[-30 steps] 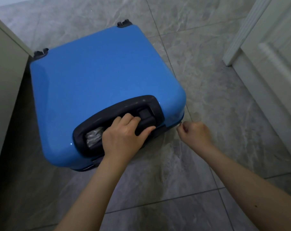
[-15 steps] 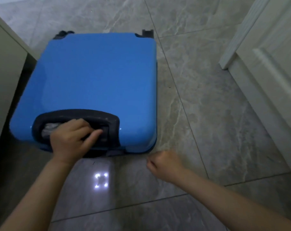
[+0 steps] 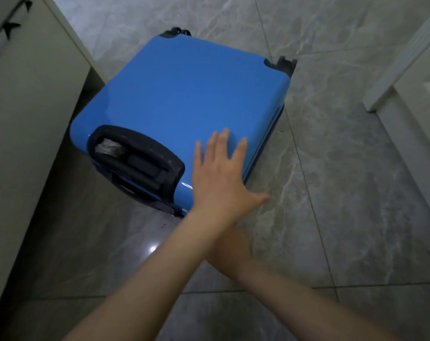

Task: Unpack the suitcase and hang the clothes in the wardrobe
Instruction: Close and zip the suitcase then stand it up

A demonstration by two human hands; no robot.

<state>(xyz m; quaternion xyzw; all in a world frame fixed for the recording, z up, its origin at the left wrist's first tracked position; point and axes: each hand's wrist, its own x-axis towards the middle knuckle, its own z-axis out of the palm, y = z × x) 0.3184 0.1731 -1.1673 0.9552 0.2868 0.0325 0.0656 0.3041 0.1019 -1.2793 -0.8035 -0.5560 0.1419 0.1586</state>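
Observation:
A closed blue hard-shell suitcase (image 3: 184, 99) lies flat on the grey tiled floor. Its black handle recess (image 3: 137, 158) faces me at the near left, and its wheels (image 3: 281, 64) are at the far end. My left hand (image 3: 219, 178) lies over the case's near right corner with fingers straight and spread, holding nothing. My right hand (image 3: 230, 252) sits low over the floor in front of the case, crossed beneath my left forearm. It is blurred and largely hidden, so its fingers do not show.
A pale cabinet side (image 3: 29, 119) stands close against the suitcase's left. A white panelled door and its frame (image 3: 406, 70) run along the right. Grey marble tiles (image 3: 344, 193) lie between the case and that door.
My left hand has let go of the handle and moved right onto the case's near right corner, fingers spread. My right hand has slid under my left forearm. The case looks turned.

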